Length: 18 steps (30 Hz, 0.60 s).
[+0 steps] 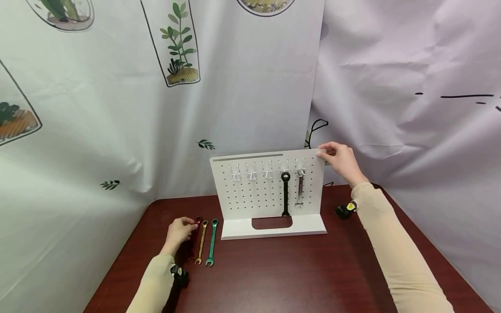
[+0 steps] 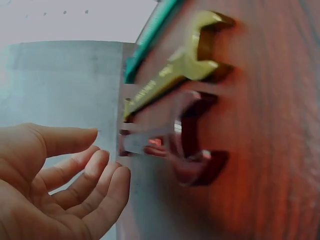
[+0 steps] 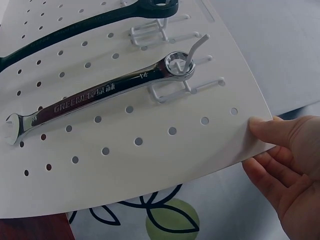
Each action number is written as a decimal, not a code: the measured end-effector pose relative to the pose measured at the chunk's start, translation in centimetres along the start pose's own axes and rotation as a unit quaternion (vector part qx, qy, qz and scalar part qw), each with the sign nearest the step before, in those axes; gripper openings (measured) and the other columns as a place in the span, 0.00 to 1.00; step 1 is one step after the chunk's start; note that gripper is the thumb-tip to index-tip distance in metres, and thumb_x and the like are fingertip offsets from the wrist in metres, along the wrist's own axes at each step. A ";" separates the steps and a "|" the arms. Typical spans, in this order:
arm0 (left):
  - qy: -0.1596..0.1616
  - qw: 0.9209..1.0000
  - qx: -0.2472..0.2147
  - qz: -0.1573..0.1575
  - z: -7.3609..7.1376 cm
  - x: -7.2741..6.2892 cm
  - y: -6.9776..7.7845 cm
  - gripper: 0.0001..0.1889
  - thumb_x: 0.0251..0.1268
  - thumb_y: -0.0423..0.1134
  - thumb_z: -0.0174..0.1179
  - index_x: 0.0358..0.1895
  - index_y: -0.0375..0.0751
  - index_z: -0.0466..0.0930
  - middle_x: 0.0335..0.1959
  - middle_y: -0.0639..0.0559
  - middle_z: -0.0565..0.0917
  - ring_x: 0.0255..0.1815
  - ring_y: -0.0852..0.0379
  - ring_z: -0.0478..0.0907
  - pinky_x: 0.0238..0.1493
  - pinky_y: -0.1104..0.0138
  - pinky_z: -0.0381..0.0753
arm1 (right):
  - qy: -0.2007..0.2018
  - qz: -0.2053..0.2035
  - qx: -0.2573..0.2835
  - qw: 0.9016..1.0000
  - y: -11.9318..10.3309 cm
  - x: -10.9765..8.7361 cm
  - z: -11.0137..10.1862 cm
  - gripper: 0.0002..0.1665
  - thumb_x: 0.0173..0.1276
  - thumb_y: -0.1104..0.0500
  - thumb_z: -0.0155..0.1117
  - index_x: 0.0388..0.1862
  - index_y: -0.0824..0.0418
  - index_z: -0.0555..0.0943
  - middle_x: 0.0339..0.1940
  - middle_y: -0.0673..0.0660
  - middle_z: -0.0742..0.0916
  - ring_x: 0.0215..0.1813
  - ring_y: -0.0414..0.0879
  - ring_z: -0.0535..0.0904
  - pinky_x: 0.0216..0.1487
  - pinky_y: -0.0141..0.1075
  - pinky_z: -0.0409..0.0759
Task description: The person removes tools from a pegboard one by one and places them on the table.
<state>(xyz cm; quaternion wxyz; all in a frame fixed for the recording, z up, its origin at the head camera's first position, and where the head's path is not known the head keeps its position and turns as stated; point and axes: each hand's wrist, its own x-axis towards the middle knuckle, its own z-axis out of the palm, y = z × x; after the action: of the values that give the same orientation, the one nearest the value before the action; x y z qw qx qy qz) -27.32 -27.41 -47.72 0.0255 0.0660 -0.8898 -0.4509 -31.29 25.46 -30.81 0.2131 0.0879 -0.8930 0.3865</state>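
Observation:
A white pegboard (image 1: 250, 201) stands upright on its base. My right hand (image 1: 342, 163) pinches its upper right corner, thumb on the front and fingers behind. From hooks on the board hang a black combination wrench (image 1: 285, 193) and, to its right, a silver one (image 3: 100, 95) marked 14. On the table left of the board lie a red wrench (image 1: 196, 237), a yellow wrench (image 1: 202, 243) and a green wrench (image 1: 212, 243), side by side. Beside the red wrench hovers my left hand (image 1: 180, 231); in the left wrist view its loosely bent fingers (image 2: 107, 192) hold nothing.
To the left of the black wrench, three hooks (image 1: 252, 176) on the board carry nothing. The base has a cut-out slot. Dark red-brown wood forms the table (image 1: 282, 278), and a white printed curtain (image 1: 254, 108) hangs close behind the board.

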 end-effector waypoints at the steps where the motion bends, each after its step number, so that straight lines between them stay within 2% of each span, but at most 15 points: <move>1: 0.003 1.000 -0.003 0.001 -0.1 0.1 0.1 0.12 0.68 0.34 0.63 0.47 0.27 0.81 0.34 0.42 0.84 0.30 0.51 0.78 0.27 0.63 0.83 | 0.000 0.000 0.000 1.000 -0.1 0.0 0.0 0.21 0.74 0.51 0.65 0.56 0.64 0.83 0.49 0.66 0.87 0.51 0.59 0.83 0.49 0.52 0.82; 5: 0.001 1.000 -0.020 0.024 -0.2 0.3 0.9 0.13 0.70 0.35 0.63 0.51 0.29 0.82 0.37 0.43 0.84 0.35 0.47 0.81 0.32 0.64 0.83 | 0.001 0.000 -0.001 1.000 -0.2 0.0 0.0 0.21 0.74 0.51 0.65 0.57 0.65 0.83 0.50 0.67 0.87 0.51 0.59 0.83 0.49 0.53 0.82; 10: -0.017 0.997 -0.048 0.066 0.4 0.0 2.5 0.15 0.72 0.35 0.61 0.55 0.29 0.80 0.43 0.40 0.85 0.45 0.40 0.83 0.42 0.58 0.86 | 0.002 -0.002 0.000 1.000 -0.1 -0.1 -0.1 0.21 0.74 0.52 0.65 0.57 0.65 0.83 0.50 0.67 0.87 0.51 0.59 0.83 0.49 0.53 0.82; 18: -0.046 0.991 -0.091 0.083 2.2 -0.4 5.5 0.15 0.70 0.37 0.63 0.55 0.33 0.82 0.48 0.40 0.85 0.48 0.38 0.83 0.49 0.49 0.84 | 0.004 -0.002 -0.001 1.000 -0.1 -0.1 0.0 0.21 0.74 0.51 0.65 0.56 0.64 0.83 0.49 0.67 0.87 0.51 0.59 0.83 0.49 0.52 0.82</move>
<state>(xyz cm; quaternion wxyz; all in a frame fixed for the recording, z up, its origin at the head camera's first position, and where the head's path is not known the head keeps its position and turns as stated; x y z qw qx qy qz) -27.64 -22.42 -44.61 0.0280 -0.0310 -0.8478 -0.5287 -31.19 25.38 -30.82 0.2170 0.0879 -0.8923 0.3860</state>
